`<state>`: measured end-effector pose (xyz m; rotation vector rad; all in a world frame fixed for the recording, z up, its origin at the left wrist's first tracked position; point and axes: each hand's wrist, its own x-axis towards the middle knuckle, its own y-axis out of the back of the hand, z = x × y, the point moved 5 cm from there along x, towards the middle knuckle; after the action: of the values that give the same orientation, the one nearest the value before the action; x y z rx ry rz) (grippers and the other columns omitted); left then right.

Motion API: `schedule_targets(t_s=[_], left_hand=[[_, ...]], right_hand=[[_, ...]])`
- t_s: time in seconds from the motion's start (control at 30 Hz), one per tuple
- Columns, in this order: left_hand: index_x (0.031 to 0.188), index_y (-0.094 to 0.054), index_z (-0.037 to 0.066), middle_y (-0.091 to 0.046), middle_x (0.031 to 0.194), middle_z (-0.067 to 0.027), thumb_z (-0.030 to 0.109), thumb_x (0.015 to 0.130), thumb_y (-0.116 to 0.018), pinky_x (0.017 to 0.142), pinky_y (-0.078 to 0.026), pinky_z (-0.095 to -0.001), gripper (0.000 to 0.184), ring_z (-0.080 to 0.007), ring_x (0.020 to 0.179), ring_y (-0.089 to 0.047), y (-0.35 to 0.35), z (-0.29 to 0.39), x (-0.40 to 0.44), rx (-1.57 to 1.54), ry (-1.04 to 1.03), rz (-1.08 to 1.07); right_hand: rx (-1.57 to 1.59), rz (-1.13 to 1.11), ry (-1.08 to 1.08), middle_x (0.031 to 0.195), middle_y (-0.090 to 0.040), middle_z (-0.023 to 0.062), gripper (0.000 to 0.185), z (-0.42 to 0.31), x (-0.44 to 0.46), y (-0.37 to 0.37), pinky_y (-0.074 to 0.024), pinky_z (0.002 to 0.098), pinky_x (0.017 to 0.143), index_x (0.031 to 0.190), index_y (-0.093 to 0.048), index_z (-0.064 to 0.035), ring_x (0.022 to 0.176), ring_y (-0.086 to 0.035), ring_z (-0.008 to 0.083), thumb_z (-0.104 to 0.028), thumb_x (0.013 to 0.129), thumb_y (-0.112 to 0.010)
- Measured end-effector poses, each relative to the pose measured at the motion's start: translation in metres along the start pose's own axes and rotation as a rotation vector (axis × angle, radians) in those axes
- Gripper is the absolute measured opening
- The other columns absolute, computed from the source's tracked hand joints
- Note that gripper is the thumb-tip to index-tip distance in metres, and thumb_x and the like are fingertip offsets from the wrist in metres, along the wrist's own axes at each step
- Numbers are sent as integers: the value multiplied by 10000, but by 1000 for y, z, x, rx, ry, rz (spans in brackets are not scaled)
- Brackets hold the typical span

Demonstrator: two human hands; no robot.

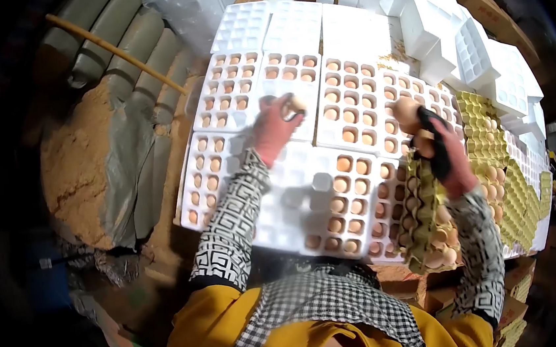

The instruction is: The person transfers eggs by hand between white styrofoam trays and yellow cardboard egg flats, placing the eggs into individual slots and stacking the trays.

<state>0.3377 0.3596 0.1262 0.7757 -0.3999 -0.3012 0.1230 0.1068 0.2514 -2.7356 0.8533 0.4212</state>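
My left hand, in a pink glove, is closed on an egg above a white foam egg tray with several eggs in its far rows. My right hand, gloved in pink with black fingers and slightly blurred, grips a pair of brown eggs over the right side of the trays. Just below it, a stack of yellow-green pulp egg trays holds more eggs. Nearer my body lies a foam tray with bare cups at left and filled cups at right.
More white foam pieces are piled at the back right. Yellow-green pulp trays rest at the right edge. To the left are an open sack of brown granular material and a wooden stick slanting over grey rolls.
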Motion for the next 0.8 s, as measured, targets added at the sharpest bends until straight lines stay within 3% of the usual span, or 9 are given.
schedule_targets(t_s=[0.13,0.23,0.33,0.37,0.47,0.6,0.67,0.73,0.8], left_hand=[[1338,-548,256,-497,1316,-164,385,765,-750,988,-465,-426,621,-329,1194,-537,-27,-94,45,247,-29,-347],[1390,-487,283,-461,1398,-156,383,765,-739,1026,-438,-427,681,-333,1247,-503,-26,-108,58,-30,22,-425],[1229,-643,123,-685,1096,-127,235,796,-737,822,-525,-337,457,-232,919,-667,-13,-125,81,-522,243,-171],[1126,-685,48,-719,961,-109,126,815,-720,748,-525,-312,322,-181,799,-663,-23,-137,91,-911,346,8],[1120,-668,27,-708,987,-138,67,865,-635,788,-527,-336,260,-258,869,-682,-25,-131,119,-747,127,254],[1222,-585,48,-602,1234,-183,167,904,-576,1005,-432,-439,339,-371,1160,-547,-69,-113,116,-43,-183,-5],[1202,-593,19,-581,1261,-208,216,904,-567,1014,-415,-470,359,-404,1139,-540,-77,-114,116,90,-443,-40],[1211,-603,10,-603,1223,-219,140,878,-554,1031,-406,-465,361,-390,1169,-537,-83,-111,118,-105,-372,-105],[1216,-597,-2,-608,1225,-194,69,872,-590,1036,-424,-425,351,-361,1185,-535,-59,-77,97,-4,-342,25]], right_hand=[[-13,-35,-58,744,-578,-16,312,71,107,-129,-397,253,479,1135,-633,-40,498,-422,79,-283,940,-622],[-161,8,106,702,-567,-13,282,123,181,-190,-425,258,460,1064,-663,-5,504,-463,82,-237,904,-671],[-1404,214,135,1135,-585,126,452,153,199,-216,-547,423,747,1260,-602,-134,924,-661,284,-334,862,-679],[-1310,170,100,1337,-466,166,517,158,195,-215,-515,471,879,1309,-564,-189,1138,-579,362,-364,836,-676],[-1234,407,482,1362,-470,181,399,157,165,-212,-515,464,813,1253,-583,-168,1092,-582,352,-262,867,-623],[-1475,142,742,1366,-481,178,524,209,164,-198,-299,576,1063,1319,-545,-180,1234,-452,405,-284,818,-653],[-1326,146,611,1349,-499,183,554,169,142,-195,-296,551,1079,1322,-544,-173,1259,-442,402,-338,809,-671],[-1083,75,806,1335,-515,182,588,118,93,-181,-338,517,1062,1316,-554,-164,1265,-455,379,-371,785,-699],[-1083,-16,713,1333,-528,183,594,47,21,-142,-379,459,1047,1290,-576,-146,1241,-490,355,-337,750,-734]])
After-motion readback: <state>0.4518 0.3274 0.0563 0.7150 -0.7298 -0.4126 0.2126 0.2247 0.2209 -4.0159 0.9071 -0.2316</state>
